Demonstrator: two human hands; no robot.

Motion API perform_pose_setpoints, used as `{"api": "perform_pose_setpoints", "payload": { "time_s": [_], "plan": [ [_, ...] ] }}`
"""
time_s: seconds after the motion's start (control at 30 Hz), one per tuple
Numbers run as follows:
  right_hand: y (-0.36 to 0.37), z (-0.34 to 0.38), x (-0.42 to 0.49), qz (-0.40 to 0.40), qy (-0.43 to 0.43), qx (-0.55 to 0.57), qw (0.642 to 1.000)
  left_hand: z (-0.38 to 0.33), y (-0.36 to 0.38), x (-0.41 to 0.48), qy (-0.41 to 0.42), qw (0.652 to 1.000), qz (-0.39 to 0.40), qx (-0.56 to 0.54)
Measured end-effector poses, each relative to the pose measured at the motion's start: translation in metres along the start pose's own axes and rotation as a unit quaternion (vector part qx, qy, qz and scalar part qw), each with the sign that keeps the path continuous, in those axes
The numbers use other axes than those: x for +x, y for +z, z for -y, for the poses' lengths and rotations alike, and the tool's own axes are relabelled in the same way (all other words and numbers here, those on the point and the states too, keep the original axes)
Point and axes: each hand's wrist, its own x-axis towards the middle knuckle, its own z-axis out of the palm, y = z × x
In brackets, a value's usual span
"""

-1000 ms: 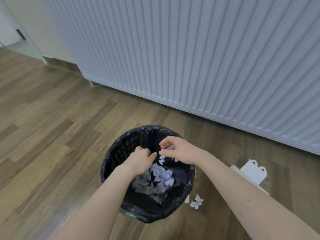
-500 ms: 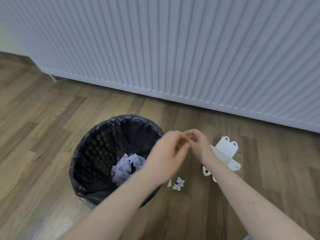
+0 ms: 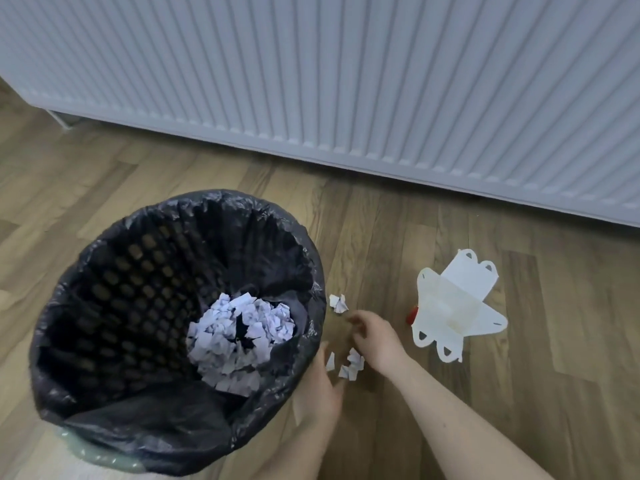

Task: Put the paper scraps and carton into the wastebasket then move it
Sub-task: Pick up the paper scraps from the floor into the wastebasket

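A person crouched over a wood-plank floor [image 3: 104,161] reaches w/ both bare hands for the last loose paper scraps beside a wastebasket [image 3: 114,317], which stands left of frame, lined w/ a black plastic bag [image 3: 263,237] and already holding a heap of torn white paper [image 3: 239,337] at its bottom. The left hand [image 3: 320,393] is low on the floor just beside the basket's right wall, fingers stretched flat and apart, gripping nothing, w/ its fingertips next to a small cluster of scraps [image 3: 348,363]. The right hand [image 3: 375,339] hangs just above that same cluster, fingers loosely curled; whether anything is pinched in them can't be told, as the hand is blurred. One more crumpled scrap [image 3: 338,303] lies apart, nearer the wall and just off the basket's rim. The flattened white carton [image 3: 457,306] lies opened out on the floor to the right, well clear of the basket, w/ a small red bit [image 3: 411,315] showing at its left edge. Behind everything runs a white ribbed panel [image 3: 346,64]. The step in hand looks to be the gathering of leftover scraps, so approx. halfway: most paper is in, but the carton is untouched and the basket not yet moved. Next move likely calls for sweeping the cluster together btwn both hands, a pinch fine enough for thin flat bits on smooth planks, then a short lift over the rim, w/out missing the lone crumpled piece.
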Motion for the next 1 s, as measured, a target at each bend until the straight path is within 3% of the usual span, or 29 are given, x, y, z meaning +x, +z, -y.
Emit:
{"api": "perform_pose_setpoints", "payload": {
  "time_s": [0.13,0.33,0.4,0.57,0.73,0.87,1.0],
  "plan": [
    [0.019,0.004,0.036,-0.029,-0.094,-0.039,0.994,0.001,0.031,0.030,0.083,0.996,0.029,-0.010],
    [0.030,-0.003,0.063,0.000,-0.128,-0.238,0.963,0.018,0.044,0.048,0.184,0.980,0.050,0.054],
    [0.031,-0.009,0.061,-0.026,-0.143,-0.244,0.959,0.026,0.041,0.046,0.200,0.977,0.062,0.046],
    [0.035,-0.018,0.053,-0.100,-0.106,-0.140,0.979,0.032,0.040,0.036,0.201,0.970,0.064,0.118],
    [0.030,-0.020,0.052,-0.081,-0.042,-0.088,0.992,0.028,0.036,0.033,0.149,0.978,0.061,0.136],
    [0.025,-0.021,0.049,-0.069,-0.012,-0.037,0.997,0.017,0.028,0.026,0.055,0.997,-0.010,-0.047],
    [0.017,-0.022,0.035,-0.035,0.039,0.226,0.973,0.011,0.023,0.028,-0.041,0.974,-0.008,-0.224]
  ]
}}
